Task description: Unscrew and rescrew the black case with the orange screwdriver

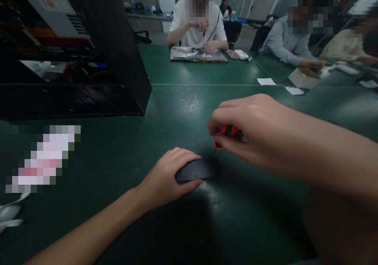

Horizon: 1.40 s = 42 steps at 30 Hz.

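On the green table, my left hand (169, 174) grips a black computer mouse (196, 170) by its near end, thumb along one side and fingers along the other. A small round spot shows on the mouse's upward face. My right hand (236, 127) is closed around the red and black handle of a screwdriver (228, 130), above and to the right of the mouse. The screwdriver's thin shaft slants down toward the far end of the mouse. Whether its tip touches the mouse I cannot tell, since that end is dark and blurred.
A black open-sided case (130, 95) stands at the left. Below it are a blurred-out pale item (44, 158) and a white cable (12, 214). Across the green table (165, 107), a person works over a flat panel (197, 55). Papers (265, 81) and a box (304, 78) lie at right, near other people.
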{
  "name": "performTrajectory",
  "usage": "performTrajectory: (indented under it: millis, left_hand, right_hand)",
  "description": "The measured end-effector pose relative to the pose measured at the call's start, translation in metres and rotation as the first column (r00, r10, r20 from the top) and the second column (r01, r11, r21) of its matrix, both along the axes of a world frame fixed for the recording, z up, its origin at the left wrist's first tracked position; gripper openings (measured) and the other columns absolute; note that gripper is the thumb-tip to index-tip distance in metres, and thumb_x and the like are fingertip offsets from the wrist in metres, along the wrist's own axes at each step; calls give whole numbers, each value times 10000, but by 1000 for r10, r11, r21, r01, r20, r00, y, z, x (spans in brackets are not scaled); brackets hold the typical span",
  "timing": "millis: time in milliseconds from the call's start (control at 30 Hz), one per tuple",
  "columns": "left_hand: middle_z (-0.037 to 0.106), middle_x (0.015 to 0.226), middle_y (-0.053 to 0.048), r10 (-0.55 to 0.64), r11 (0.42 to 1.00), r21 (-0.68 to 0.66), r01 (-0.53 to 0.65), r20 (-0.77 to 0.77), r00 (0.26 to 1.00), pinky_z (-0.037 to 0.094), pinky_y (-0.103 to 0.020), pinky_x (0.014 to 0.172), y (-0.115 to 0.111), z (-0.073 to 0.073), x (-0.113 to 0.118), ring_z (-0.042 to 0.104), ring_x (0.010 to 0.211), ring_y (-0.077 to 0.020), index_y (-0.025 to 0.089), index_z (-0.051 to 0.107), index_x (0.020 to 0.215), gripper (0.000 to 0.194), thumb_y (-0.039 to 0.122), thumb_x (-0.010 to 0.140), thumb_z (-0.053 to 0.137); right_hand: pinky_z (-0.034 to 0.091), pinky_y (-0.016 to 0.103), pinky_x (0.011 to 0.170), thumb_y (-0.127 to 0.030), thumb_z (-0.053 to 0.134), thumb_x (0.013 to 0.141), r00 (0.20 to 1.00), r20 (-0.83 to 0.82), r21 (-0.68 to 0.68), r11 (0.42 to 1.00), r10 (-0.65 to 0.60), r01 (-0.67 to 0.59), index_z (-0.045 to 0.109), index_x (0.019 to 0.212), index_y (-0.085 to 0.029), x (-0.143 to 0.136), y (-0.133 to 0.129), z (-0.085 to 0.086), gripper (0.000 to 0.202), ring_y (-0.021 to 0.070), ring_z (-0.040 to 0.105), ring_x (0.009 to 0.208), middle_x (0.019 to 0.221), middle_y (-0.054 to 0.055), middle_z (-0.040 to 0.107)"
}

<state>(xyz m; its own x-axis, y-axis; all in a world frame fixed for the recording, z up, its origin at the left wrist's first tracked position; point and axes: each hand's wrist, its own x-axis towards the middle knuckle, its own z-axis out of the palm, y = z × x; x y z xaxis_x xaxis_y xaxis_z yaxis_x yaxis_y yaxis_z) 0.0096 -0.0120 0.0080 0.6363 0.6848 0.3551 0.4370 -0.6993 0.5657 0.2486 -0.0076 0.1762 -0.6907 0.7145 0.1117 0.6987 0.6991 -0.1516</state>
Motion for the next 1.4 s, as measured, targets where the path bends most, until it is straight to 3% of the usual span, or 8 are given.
performTrajectory:
  millis: [133,300,433,567,667,867,1100,1400]
  left_hand:
    - [731,1216,-98,-1,999,36,2,-12,1000,516,-432,938,2,2,1,666,1106,-299,207,627,1266,408,335,904,766]
    - [732,1208,-92,-23,1000,-13,23,-6,1000,518,-428,945,4,4,2,664,1103,-291,206,626,1250,405,354,904,776]
    - [730,1228,-102,-12,1000,28,12,0,1000,511,-423,967,2,2,2,662,1120,-290,195,625,1259,398,346,916,760]
    - [739,1188,-92,-11,999,42,10,24,1000,517,-410,966,0,2,3,664,1103,-279,195,649,1235,370,350,919,761]
    - [742,1151,-79,-14,999,30,13,30,999,519,-395,952,-1,3,4,664,1081,-265,195,668,1219,350,355,922,762]
    - [743,1142,-53,-10,998,61,6,63,998,512,-379,961,-3,1,4,671,1050,-237,184,678,1205,369,348,895,794]
    - [764,1123,-44,32,999,23,-34,105,994,545,-371,936,-6,-1,5,707,1002,-229,201,706,1200,371,323,867,818]
    - [807,1064,-22,96,995,-44,-92,91,991,563,-388,905,-9,1,6,754,945,-245,242,754,1169,350,332,839,829]
  right_hand:
    - [411,259,701,-66,622,839,997,-15,-115,990,77,-78,650,986,-244,-2,-6,-2,232,141,599,871,1085,3,669]
    - [326,277,565,-133,734,811,994,99,-36,998,-49,53,640,891,-233,-9,-7,-1,159,122,521,641,839,-20,629]
    - [351,286,575,-63,725,738,999,10,-23,999,41,-41,667,974,-247,-11,-5,-2,304,147,585,727,943,0,655]
    - [344,303,598,-264,703,890,997,-40,19,998,63,-63,658,976,-223,-10,-4,-4,105,160,584,715,887,24,658]
    - [370,317,640,-258,583,978,996,5,72,993,90,-90,641,948,-217,-7,-4,1,78,159,574,726,848,22,662]
    - [430,328,588,-260,612,929,983,-51,38,984,176,-175,714,924,-281,-2,-11,14,104,146,607,687,863,9,722]
    - [450,331,541,-293,652,937,981,-83,-42,983,174,-178,740,928,-301,-13,-18,7,89,162,637,701,837,12,730]
    - [444,311,554,-353,592,1005,962,-29,33,962,272,-272,747,932,-272,-20,-12,4,190,148,631,678,859,3,742]
